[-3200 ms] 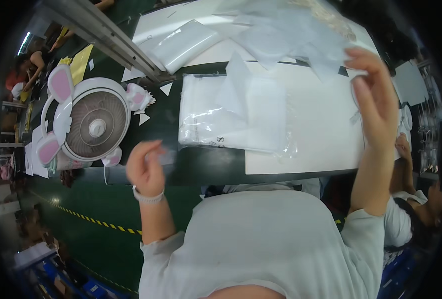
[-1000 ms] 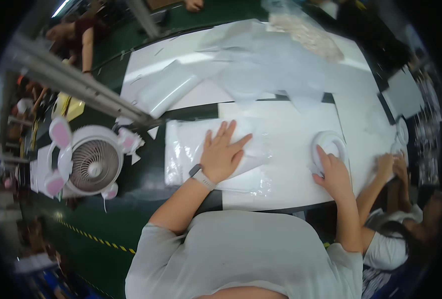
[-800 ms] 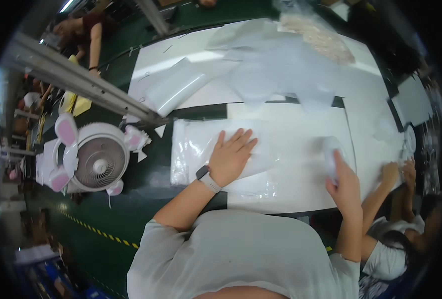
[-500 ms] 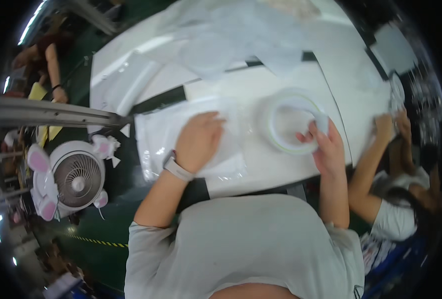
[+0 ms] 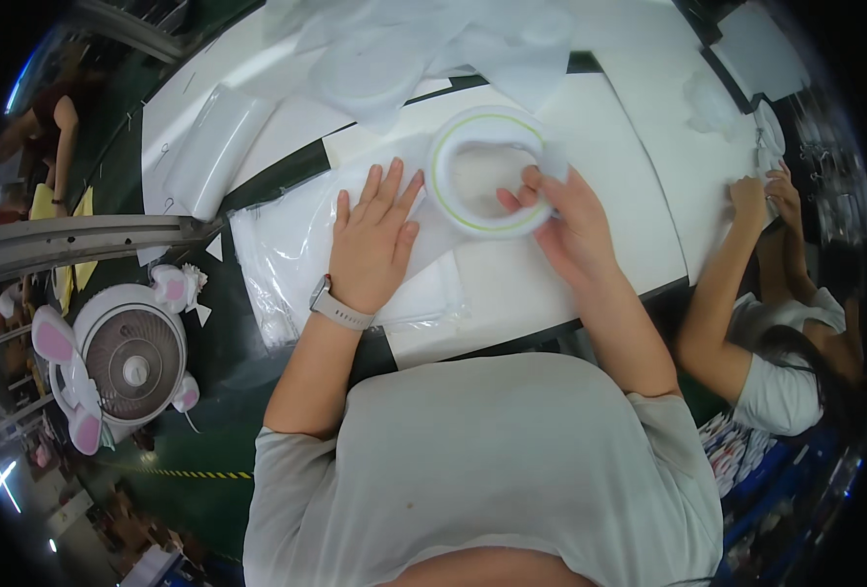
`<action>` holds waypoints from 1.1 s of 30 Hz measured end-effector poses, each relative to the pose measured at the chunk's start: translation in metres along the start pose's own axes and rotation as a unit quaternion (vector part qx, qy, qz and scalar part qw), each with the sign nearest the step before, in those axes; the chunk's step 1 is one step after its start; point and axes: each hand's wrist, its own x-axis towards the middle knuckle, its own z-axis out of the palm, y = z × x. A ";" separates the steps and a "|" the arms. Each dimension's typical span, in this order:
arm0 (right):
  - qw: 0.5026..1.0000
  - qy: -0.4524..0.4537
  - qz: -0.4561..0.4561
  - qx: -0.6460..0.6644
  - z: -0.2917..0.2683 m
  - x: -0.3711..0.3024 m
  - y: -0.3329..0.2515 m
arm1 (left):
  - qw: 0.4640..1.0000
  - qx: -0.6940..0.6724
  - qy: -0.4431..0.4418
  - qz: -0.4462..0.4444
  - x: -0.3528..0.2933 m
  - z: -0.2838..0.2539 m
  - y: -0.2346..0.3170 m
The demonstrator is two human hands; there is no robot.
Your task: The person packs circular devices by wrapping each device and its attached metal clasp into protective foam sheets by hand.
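Note:
My right hand (image 5: pixel 572 225) grips the right side of a thick white ring (image 5: pixel 442 189) with a thin green line around it; I cannot tell its exact kind. Some of my fingers curl into the ring's opening. Left of it, my left hand (image 5: pixel 375 240) lies flat with fingers spread, wearing a watch on the wrist. Beneath that palm is a stack of clear plastic bags (image 5: pixel 277 249) with white contents. A thin translucent sheet or bag shows between my left fingertips and the ring.
Crumpled translucent white bags (image 5: pixel 394 59) cover the table's far side. A clear plastic roll (image 5: pixel 216 147) lies at the far left, near a metal arm (image 5: pixel 91 237). A white-and-pink fan (image 5: pixel 135 367) stands left. On the right, a co-worker's hands (image 5: pixel 766 201) handle something white.
My right hand has brought the ring leftward and farther from me, close to my left hand. My left hand's fingers have spread out flat on the bags. The whole view has shifted slightly.

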 end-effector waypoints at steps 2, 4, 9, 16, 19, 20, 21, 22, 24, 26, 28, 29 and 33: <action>1.000 -0.001 -0.009 -0.024 0.000 0.011 0.003 | 0.996 -0.086 0.027 0.006 0.001 -0.005 -0.002; 0.999 -0.004 -0.018 -0.048 -0.003 0.014 0.006 | 0.994 -0.105 0.031 0.011 -0.001 -0.006 -0.002; 0.992 -0.033 0.116 -0.026 -0.003 0.007 0.000 | 0.993 -0.111 0.027 0.016 -0.006 -0.011 -0.005; 0.994 -0.048 0.094 -0.031 0.017 0.024 0.004 | 0.973 -0.211 -0.023 0.091 0.001 -0.041 0.002; 0.985 -0.087 0.135 -0.068 0.018 0.030 0.007 | 0.976 -0.179 0.059 0.112 0.012 -0.061 -0.009; 0.978 -0.119 0.160 -0.061 0.022 0.024 0.009 | 0.979 -0.162 0.071 0.102 0.018 -0.068 -0.019; 0.969 -0.153 0.185 -0.055 0.024 0.018 0.010 | 0.976 -0.183 0.056 0.106 0.027 -0.071 -0.028; 0.967 -0.168 0.171 -0.084 0.025 0.010 0.011 | 0.972 -0.201 0.042 0.110 0.034 -0.076 -0.038; 0.955 -0.208 0.153 -0.146 0.033 0.006 0.012 | 0.926 -0.321 -0.195 0.043 0.051 -0.080 -0.044; 0.949 -0.225 0.138 -0.173 0.024 0.000 0.010 | 0.907 -0.350 -0.191 0.136 0.062 -0.078 -0.032; 0.947 -0.241 0.136 -0.165 0.022 -0.007 0.008 | 0.905 -0.367 -0.134 0.166 0.058 -0.073 -0.010; 0.951 -0.206 0.098 -0.209 0.029 -0.011 0.001 | 0.916 -0.361 -0.093 0.150 0.052 -0.076 0.004; 0.909 -0.209 -0.025 -0.360 0.019 -0.011 -0.016 | 0.921 -0.312 0.008 0.234 0.037 -0.075 0.028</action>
